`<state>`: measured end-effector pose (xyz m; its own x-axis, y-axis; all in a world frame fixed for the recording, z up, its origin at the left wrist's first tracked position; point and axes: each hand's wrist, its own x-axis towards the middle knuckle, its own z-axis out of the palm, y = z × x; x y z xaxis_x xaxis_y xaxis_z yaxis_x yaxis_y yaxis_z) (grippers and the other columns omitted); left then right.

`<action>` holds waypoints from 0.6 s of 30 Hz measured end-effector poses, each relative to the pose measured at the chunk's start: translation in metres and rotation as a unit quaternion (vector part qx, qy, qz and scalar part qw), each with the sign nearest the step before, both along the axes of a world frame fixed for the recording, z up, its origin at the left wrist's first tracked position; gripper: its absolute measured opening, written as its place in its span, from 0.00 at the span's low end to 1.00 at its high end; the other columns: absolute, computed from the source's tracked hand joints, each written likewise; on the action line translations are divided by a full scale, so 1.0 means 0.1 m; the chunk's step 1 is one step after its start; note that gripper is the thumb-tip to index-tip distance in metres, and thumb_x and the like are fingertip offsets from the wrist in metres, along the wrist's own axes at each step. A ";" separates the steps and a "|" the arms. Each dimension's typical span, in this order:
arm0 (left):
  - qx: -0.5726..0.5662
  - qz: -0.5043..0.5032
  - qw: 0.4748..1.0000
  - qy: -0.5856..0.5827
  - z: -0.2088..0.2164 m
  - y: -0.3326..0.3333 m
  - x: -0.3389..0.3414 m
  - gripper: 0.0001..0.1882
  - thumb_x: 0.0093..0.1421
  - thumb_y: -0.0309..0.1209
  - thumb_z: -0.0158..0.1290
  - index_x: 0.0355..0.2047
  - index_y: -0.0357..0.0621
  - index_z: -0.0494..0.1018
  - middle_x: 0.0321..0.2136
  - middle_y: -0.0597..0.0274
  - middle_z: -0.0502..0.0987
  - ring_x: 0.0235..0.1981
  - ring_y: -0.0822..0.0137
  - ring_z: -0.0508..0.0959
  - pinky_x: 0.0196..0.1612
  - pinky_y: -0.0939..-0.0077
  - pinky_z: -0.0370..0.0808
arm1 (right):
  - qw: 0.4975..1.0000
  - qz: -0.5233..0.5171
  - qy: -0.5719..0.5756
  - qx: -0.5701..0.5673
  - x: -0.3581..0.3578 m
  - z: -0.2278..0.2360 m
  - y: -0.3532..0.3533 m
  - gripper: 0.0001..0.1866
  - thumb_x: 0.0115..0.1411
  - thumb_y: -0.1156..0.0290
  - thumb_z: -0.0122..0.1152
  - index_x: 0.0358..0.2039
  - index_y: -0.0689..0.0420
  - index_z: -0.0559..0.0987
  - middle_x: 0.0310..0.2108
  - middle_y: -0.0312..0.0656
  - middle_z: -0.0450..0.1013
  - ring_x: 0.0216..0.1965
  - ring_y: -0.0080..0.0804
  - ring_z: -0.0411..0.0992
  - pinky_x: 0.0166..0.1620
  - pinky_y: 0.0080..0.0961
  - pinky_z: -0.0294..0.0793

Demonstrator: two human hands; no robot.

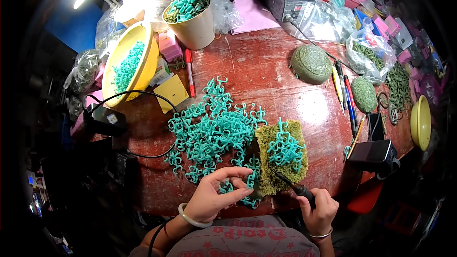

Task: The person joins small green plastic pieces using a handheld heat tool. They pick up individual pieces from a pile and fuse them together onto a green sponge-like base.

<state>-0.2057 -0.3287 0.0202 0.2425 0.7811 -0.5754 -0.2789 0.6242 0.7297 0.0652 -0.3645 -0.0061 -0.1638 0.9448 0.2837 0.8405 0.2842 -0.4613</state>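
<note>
My left hand (220,192), with a pale bangle at its wrist, pinches a small teal hook-shaped piece (250,181) between thumb and fingers. In my right hand (320,211) is a black-handled tool with a slim dark tip (300,189). Its tip reaches the lower left part of a mossy green-yellow pad (264,150). On the pad lies a cluster of teal pieces (284,150) with curls and loops. Left of the pad spreads a tangled heap of similar teal pieces (209,131). A few more lie under and beside my left fingers, partly hidden.
A yellow basin (151,52) and a white bucket (197,31) hold teal pieces at the back left. A black cord (162,96) loops over the red table (247,57). Round green blocks (312,64), pens (351,100) and a dark box-shaped device (371,156) sit right.
</note>
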 end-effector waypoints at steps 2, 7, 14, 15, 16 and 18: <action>0.006 -0.002 1.000 -0.002 -0.02 0.00 0.01 0.23 0.58 0.18 0.61 0.54 0.39 0.73 0.30 0.68 0.74 0.21 0.83 0.67 0.20 0.87 0.60 | 1.000 -0.003 -0.006 -0.006 0.01 0.00 0.00 0.19 0.55 0.59 0.72 0.28 0.60 0.74 0.19 0.41 0.66 0.18 0.40 0.67 0.20 0.32 0.63; 0.011 -0.002 1.000 -0.003 -0.04 -0.01 0.00 0.23 0.57 0.19 0.61 0.54 0.39 0.72 0.30 0.68 0.75 0.21 0.83 0.68 0.20 0.86 0.60 | 1.000 0.002 0.006 -0.003 0.01 -0.02 0.00 0.18 0.55 0.60 0.71 0.28 0.61 0.74 0.19 0.41 0.66 0.18 0.40 0.67 0.20 0.32 0.63; 0.010 -0.004 1.000 -0.006 -0.03 -0.01 -0.01 0.23 0.58 0.20 0.62 0.54 0.40 0.73 0.32 0.69 0.75 0.24 0.84 0.70 0.23 0.88 0.64 | 1.000 0.004 0.006 0.010 0.01 0.00 0.00 0.18 0.55 0.60 0.72 0.28 0.61 0.74 0.19 0.41 0.66 0.18 0.40 0.67 0.20 0.32 0.63; 0.005 -0.001 1.000 -0.001 -0.03 -0.01 0.00 0.23 0.57 0.19 0.62 0.54 0.39 0.72 0.31 0.68 0.75 0.22 0.83 0.69 0.20 0.86 0.61 | 1.000 0.001 0.004 0.002 0.00 0.01 0.01 0.18 0.55 0.60 0.72 0.28 0.60 0.74 0.19 0.41 0.66 0.18 0.40 0.67 0.20 0.32 0.63; 0.005 -0.001 1.000 -0.001 -0.03 0.00 -0.01 0.23 0.57 0.19 0.62 0.54 0.39 0.72 0.31 0.68 0.75 0.22 0.83 0.69 0.20 0.86 0.61 | 1.000 -0.001 0.001 -0.006 -0.01 0.01 0.01 0.18 0.55 0.60 0.72 0.28 0.60 0.74 0.19 0.41 0.66 0.18 0.40 0.67 0.20 0.32 0.63; 0.001 0.001 1.000 0.001 -0.03 0.00 -0.01 0.23 0.57 0.19 0.62 0.54 0.39 0.72 0.31 0.67 0.75 0.22 0.82 0.69 0.21 0.86 0.62 | 1.000 0.002 0.003 0.002 0.00 0.02 0.01 0.18 0.55 0.60 0.72 0.28 0.60 0.74 0.19 0.41 0.66 0.18 0.40 0.67 0.20 0.32 0.63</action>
